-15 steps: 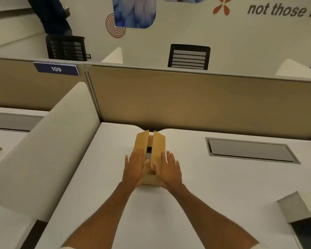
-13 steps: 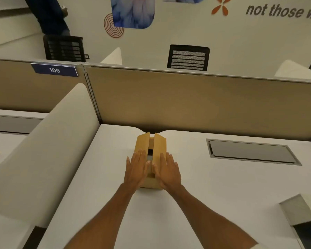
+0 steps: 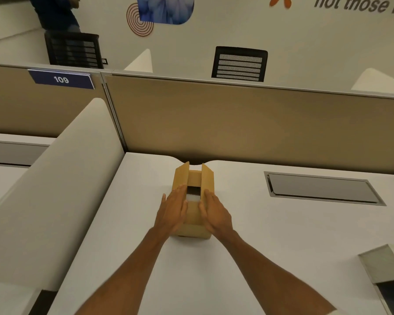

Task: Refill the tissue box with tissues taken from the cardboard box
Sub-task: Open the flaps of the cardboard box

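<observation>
Two bare hands flank a small brown cardboard box (image 3: 193, 220) at mid white desk (image 3: 259, 246). Left hand (image 3: 172, 211) and right hand (image 3: 215, 212) lie flat on its side flaps, fingers straight and together, gripping nothing. Flaps part-open; white tissue (image 3: 192, 197) visible inside.

Upright flaps (image 3: 207, 178) flanking narrow opening (image 3: 193, 191)

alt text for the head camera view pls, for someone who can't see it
Two bare hands, left hand and right hand, press flat against the sides of a small cardboard box on a white desk, its top flaps up and something white showing inside. A tan partition stands behind, and a grey box sits at the desk's right edge.
</observation>
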A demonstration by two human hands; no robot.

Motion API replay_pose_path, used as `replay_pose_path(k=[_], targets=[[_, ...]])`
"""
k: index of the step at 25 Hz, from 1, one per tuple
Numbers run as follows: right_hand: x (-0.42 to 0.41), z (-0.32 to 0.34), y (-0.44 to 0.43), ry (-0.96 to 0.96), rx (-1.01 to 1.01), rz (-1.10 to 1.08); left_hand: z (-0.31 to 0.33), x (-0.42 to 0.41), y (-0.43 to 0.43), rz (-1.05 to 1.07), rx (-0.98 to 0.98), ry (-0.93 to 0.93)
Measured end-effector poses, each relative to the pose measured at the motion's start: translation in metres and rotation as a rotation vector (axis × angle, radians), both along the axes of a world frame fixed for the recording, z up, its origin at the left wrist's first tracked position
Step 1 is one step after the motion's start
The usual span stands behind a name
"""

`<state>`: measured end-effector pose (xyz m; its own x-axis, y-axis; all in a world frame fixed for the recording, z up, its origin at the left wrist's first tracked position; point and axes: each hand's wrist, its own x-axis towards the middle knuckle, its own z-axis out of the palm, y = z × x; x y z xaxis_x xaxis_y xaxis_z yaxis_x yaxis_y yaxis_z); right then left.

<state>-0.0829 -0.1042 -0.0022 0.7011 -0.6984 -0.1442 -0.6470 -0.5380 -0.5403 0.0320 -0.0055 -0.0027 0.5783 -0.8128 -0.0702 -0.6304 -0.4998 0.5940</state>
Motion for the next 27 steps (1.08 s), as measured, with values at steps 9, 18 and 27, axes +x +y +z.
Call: replay_pose_path(k=[9, 18, 27], targets=[[-0.08, -0.024, -0.052, -0.037, -0.051, -0.042, -0.01, 0.058, 0.072, 0.101, 0.136, -0.229], [-0.065, -0.038, -0.064, 0.115, -0.148, 0.006, -0.024, 0.059, 0.033, 0.023, 0.297, -0.51], [0.037, 0.0, -0.088, 0.159, -0.394, 0.278, -0.006, 0.04, -0.042, 0.042, 0.141, -0.322]])
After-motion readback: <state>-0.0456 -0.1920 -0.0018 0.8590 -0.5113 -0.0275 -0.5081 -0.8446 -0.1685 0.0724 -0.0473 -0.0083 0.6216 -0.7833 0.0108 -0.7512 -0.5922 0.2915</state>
